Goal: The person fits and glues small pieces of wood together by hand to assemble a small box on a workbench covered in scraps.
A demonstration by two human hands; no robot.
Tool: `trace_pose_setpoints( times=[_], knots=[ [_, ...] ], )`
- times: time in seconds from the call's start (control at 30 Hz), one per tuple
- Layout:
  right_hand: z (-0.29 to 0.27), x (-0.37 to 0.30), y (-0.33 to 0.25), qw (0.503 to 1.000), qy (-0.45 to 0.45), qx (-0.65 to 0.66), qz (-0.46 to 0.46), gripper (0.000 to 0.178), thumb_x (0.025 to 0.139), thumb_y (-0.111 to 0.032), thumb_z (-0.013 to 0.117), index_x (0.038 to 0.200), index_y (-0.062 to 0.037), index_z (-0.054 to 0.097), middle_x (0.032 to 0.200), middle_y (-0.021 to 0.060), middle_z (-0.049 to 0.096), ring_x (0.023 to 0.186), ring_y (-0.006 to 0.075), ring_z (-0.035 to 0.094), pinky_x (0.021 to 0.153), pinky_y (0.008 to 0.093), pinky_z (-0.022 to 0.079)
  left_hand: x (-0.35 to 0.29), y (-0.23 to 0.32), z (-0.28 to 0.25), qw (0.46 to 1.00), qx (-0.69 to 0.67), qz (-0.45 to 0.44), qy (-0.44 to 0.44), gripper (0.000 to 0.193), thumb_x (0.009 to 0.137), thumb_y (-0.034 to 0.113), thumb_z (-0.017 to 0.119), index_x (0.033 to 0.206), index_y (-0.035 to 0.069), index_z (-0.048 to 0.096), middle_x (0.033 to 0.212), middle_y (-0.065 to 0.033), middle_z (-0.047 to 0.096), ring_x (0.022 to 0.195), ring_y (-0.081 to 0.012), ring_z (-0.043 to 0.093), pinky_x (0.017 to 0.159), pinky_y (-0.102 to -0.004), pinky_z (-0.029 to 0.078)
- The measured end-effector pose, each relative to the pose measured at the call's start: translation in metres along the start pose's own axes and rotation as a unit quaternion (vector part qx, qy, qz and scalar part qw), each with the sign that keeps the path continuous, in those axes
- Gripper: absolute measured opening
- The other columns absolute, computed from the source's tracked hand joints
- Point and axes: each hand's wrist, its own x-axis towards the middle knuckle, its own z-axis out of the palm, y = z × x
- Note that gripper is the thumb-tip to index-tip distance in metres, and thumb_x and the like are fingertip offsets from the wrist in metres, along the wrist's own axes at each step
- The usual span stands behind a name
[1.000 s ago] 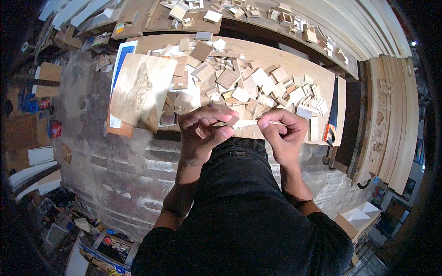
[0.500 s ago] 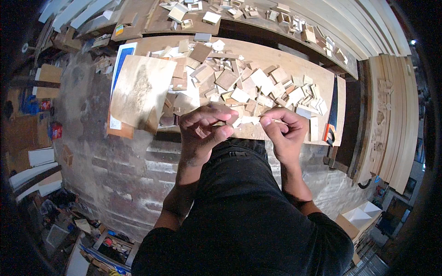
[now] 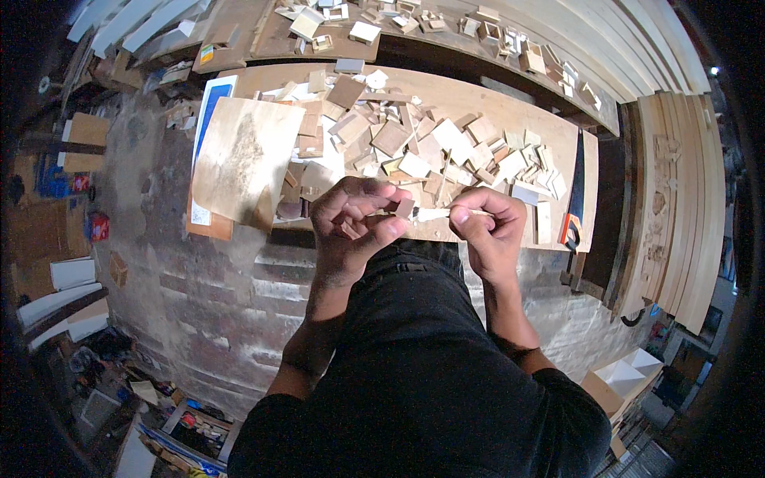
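Observation:
Between the thumb and fingers of my left hand [image 3: 355, 219] is a small brown wood block [image 3: 405, 209]. My right hand [image 3: 488, 227] pinches a slim, pale, brush-like tool [image 3: 434, 213] whose darker tip points at the block. The tip is close to the block's right side; whether they touch I cannot tell. Both hands are raised in front of my body, over the near edge of a wooden work board [image 3: 550, 103]. Behind them lies a heap of small wood offcuts [image 3: 392, 138], brown and pale.
A thin plywood sheet [image 3: 247, 155] covers the board's left end, over a blue-and-white panel [image 3: 215, 92]. At the right end lies a handsaw with an orange-and-black handle [image 3: 570, 229]. Small wooden box pieces [image 3: 490, 32] sit on the far bench. Long planks [image 3: 685, 207] are stacked at right.
The block in my left hand has turned, so its brown face now shows. My right hand has shifted slightly left with the tool. The board and the offcuts look the same.

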Motion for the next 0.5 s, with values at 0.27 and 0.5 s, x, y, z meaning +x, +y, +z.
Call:
trace_pose_setpoints(
  times=[0.27,0.5],
  knots=[
    [-0.002,-0.002,-0.003,0.998,0.015,-0.055,-0.008,0.003,0.083,-0.001,0.072,0.084,0.0016,0.072,0.066,-0.0063,0.057,0.055,-0.0015,0.035,0.049,0.0181,0.025,-0.001,0.008,0.002,0.998,0.062,0.01,-0.003,0.041,0.074,-0.005,0.075,0.111,-0.003,0.056,0.097,-0.0162,0.068,0.093,-0.0195,0.069,0.083,-0.0323,0.058],
    [-0.006,0.006,-0.019,0.933,-0.017,-0.269,-0.239,0.013,0.076,-0.003,0.077,0.089,-0.0039,0.076,0.06,-0.0005,0.053,0.05,0.0077,0.041,0.048,0.0234,0.03,-0.003,0.014,0.0,0.976,0.21,-0.003,-0.059,0.052,0.073,-0.008,0.074,0.12,-0.003,0.053,0.095,-0.0165,0.069,0.087,-0.0175,0.07,0.081,-0.0289,0.059]
  ],
)
